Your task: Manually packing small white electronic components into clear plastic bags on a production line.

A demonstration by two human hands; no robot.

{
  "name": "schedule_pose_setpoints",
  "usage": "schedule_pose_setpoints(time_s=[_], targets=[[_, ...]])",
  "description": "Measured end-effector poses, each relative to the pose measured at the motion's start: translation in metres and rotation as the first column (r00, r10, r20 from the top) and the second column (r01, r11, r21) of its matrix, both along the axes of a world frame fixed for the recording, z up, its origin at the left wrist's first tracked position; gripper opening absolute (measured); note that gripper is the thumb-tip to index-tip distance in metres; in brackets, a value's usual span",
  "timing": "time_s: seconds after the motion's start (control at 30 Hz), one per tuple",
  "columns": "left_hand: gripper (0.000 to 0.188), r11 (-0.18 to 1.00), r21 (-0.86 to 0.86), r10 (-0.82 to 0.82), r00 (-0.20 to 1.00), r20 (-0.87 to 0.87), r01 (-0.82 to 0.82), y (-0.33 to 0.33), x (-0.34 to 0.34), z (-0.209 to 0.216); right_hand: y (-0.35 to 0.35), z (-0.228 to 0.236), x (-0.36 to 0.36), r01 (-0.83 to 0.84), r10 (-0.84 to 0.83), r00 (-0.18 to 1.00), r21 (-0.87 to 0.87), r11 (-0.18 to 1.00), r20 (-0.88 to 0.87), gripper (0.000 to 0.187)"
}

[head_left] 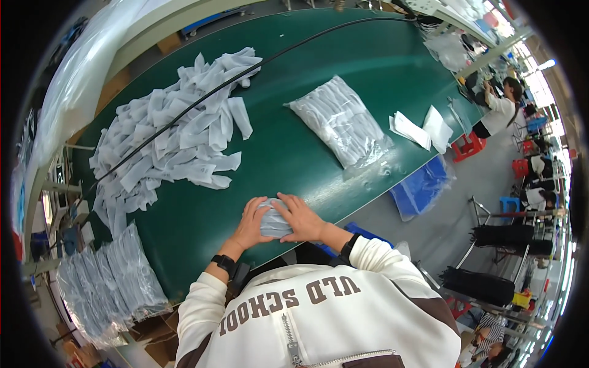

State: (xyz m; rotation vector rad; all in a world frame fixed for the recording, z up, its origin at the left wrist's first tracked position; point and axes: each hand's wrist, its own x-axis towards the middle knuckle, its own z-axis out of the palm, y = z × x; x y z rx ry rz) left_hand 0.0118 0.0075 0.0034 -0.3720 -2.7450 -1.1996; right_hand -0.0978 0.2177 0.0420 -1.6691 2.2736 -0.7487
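Observation:
My left hand (249, 226) and my right hand (303, 221) lie on either side of a small stack of light grey, flat folded pieces (275, 225) close to the table's near edge. Both hold the stack between them, thumbs toward its middle and fingers curved along its far side. The same kind of pale grey pieces forms a large loose heap (161, 138) at the far left. Beyond my right hand lies a clear plastic bag (341, 122) packed with rows of such pieces.
The green table (270, 147) has a black cable (294, 44) hanging across it. White packets (411, 130) lie at its right side. Filled clear bags (113, 282) stand at the near left. Blue plastic (423, 187) hangs off the right edge. Another person (500, 107) works at the far right.

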Motion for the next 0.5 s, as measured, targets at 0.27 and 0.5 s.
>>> schedule_pose_setpoints(time_s=[0.27, 0.5], targets=[[0.093, 0.968, -0.186, -0.18, 0.982, -0.048, 0.169, -0.011, -0.009, 0.0, 0.005, -0.016, 0.015, 0.049, -0.052, 0.992, -0.026, 0.998, -0.112, 0.105], [0.078, 0.997, -0.046, -0.063, 0.995, -0.08, 0.059, 0.012, -0.023, 0.008, 0.011, -0.019, 0.001, 0.101, -0.109, 0.992, -0.117, 0.988, -0.066, 0.093]])
